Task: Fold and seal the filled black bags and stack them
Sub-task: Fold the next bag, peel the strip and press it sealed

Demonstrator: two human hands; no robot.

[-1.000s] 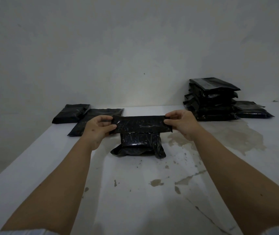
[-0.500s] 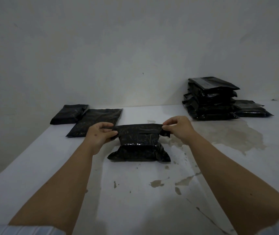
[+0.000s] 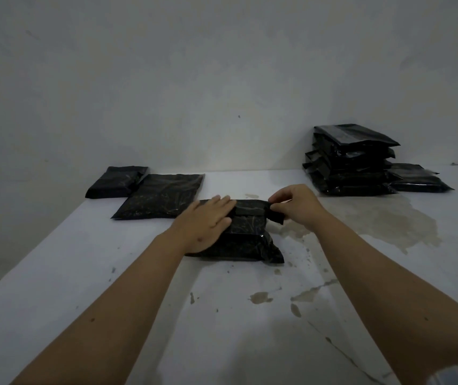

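A filled black bag lies on the white table in front of me, its top flap folded down over its body. My left hand lies flat on the left part of the bag with straight fingers, pressing the flap. My right hand pinches the right end of the folded flap between thumb and fingers. A stack of several black bags stands at the back right against the wall.
Two more black bags lie at the back left: a small one and a flatter one. Another bag lies beside the stack. Brown stains mark the table's right side. A pale wall rises behind.
The flap has come down from the air onto the bag. My left hand let go of the flap's left end and now lies flat on it. My right hand keeps its pinch.
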